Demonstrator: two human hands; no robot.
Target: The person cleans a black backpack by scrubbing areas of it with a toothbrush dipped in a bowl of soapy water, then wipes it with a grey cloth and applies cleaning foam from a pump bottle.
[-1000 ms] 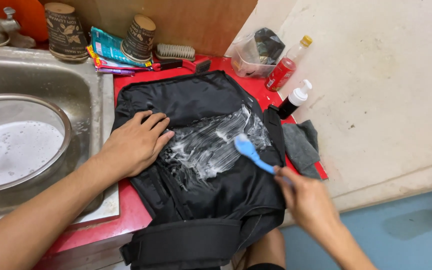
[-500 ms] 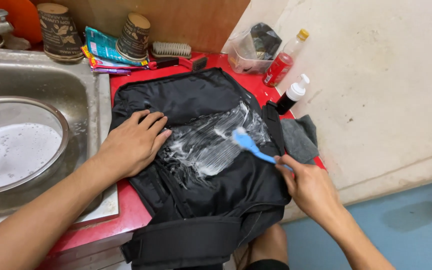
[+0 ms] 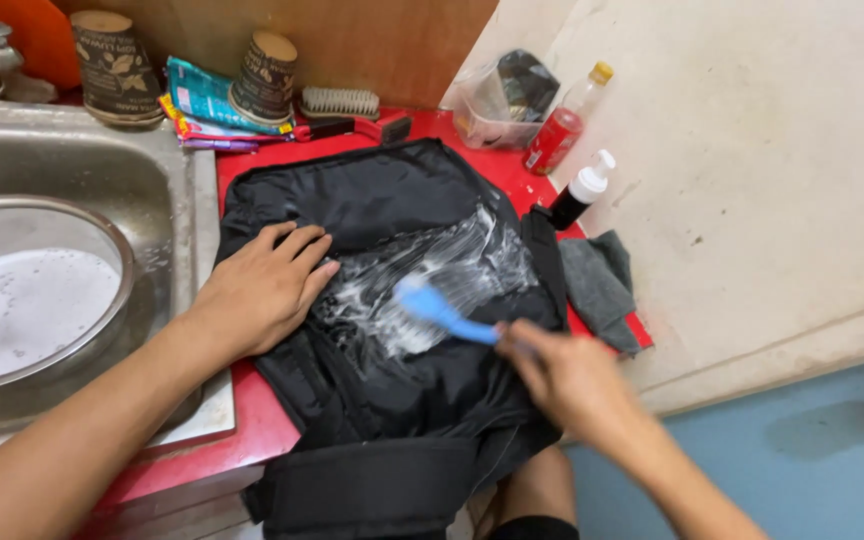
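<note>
Even indoor light, soft shadows, motion-blurred right hand [image 3: 574,378] and brush [image 3: 439,308].

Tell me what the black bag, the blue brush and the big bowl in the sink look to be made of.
Black bag: woven synthetic fabric, probably nylon or polyester; matte with a slight sheen, soft creases, white lather sitting on top.
Blue brush: looks like moulded plastic; uniform bright colour, smooth handle, though blurred.
Bowl: metal, likely stainless steel; thin shiny grey rim, holding foamy water.

Matt black cloth bag [image 3: 392,330], glossy blue plastic brush [image 3: 432,305], shiny steel sink [image 3: 102,180]
</note>
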